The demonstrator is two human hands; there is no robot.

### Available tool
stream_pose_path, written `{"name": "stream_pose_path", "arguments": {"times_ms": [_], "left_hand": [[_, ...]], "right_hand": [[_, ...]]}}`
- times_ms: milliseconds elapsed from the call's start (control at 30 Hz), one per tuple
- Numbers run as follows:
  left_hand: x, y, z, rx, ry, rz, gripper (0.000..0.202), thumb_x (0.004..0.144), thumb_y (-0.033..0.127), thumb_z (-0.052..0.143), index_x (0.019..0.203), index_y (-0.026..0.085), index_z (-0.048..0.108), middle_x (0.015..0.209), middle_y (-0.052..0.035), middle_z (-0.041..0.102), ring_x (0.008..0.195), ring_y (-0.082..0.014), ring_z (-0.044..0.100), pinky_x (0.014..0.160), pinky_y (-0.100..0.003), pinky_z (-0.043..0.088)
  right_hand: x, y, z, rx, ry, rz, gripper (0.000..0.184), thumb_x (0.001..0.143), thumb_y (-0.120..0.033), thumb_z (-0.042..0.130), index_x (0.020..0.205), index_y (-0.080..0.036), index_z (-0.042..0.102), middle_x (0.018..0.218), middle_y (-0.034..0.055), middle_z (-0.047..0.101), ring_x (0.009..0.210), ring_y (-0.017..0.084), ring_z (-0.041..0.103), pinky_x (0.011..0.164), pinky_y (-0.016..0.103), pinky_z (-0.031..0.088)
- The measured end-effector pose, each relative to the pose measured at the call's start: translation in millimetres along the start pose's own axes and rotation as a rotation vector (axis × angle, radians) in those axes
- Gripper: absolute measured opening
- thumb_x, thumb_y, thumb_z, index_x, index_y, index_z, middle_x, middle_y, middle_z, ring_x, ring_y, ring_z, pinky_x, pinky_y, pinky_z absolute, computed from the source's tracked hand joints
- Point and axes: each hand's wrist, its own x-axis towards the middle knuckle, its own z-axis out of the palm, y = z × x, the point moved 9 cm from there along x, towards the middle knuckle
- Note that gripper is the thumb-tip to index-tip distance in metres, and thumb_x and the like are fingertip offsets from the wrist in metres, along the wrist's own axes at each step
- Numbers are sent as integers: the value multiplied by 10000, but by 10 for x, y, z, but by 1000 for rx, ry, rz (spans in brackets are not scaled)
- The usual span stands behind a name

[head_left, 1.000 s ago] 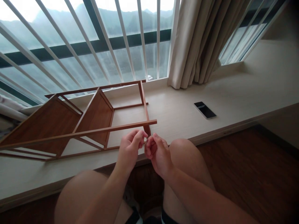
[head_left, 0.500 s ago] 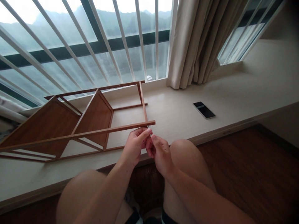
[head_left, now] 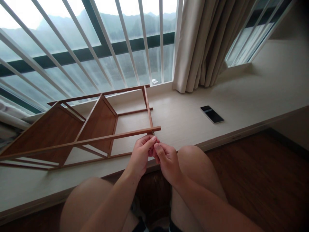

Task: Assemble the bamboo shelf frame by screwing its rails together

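Pinching thin metal piece (head_left: 154, 133) in left hand (head_left: 140, 151), fingers clamped on it, at end of near top rail (head_left: 130, 133) of wooden rack (head_left: 100, 124). Holding right hand (head_left: 167, 159) against left, fingers curled in; cannot tell whether gripping same piece. Facing rack laid on side on pale sill (head_left: 178, 119), along window bars (head_left: 128, 42). To right on sill, phone (head_left: 212, 114); behind, beige curtain (head_left: 193, 48).

Daylight enters a barred window (head_left: 140, 61) beside a beige curtain (head_left: 196, 45); the dim floor (head_left: 260, 174) seems wooden.
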Motion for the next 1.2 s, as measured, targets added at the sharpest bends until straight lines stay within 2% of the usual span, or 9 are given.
{"name": "stream_pose_path", "arguments": {"times_ms": [133, 267, 433, 700, 1200], "left_hand": [[11, 0, 14, -37, -24, 13, 250, 770, 360, 706, 717, 129, 623, 612, 12, 520, 500, -52, 435, 463, -168, 326], [23, 4, 7, -64, -19, 16, 226, 776, 335, 693, 710, 128, 626, 632, 6, 526, 532, -62, 443, 519, -187, 358], [39, 8, 7, -69, -24, 34, 209, 788, 325, 683, 722, 134, 628, 661, -1, 539, 569, -74, 463, 539, -191, 365], [54, 13, 23, -70, -47, 48, 218, 794, 325, 688, 716, 133, 620, 668, -1, 530, 583, -77, 465, 550, -189, 376], [101, -106, 8, -264, -50, -9, 173, 790, 281, 730, 808, 120, 670, 701, -3, 569, 607, -68, 518, 566, -168, 424]], "right_hand": [[27, -86, -80, -270, 41, -83, 406, 914, -454, 550, 614, -180, 541, 549, -36, 476, 521, 99, 394, 522, 242, 308], [60, -145, -157, -391, 109, -158, 371, 864, -433, 632, 611, -192, 507, 529, -50, 459, 503, 94, 398, 524, 237, 312], [68, -217, -173, -445, 139, -227, 375, 861, -423, 635, 606, -200, 474, 520, -62, 421, 490, 89, 380, 512, 228, 311], [77, -233, -168, -476, 135, -256, 351, 869, -415, 623, 622, -194, 508, 536, -48, 474, 504, 93, 411, 529, 227, 328], [88, -297, -188, -567, 137, -303, 329, 895, -425, 601, 672, -186, 556, 569, -33, 510, 531, 101, 451, 563, 229, 343]]}}
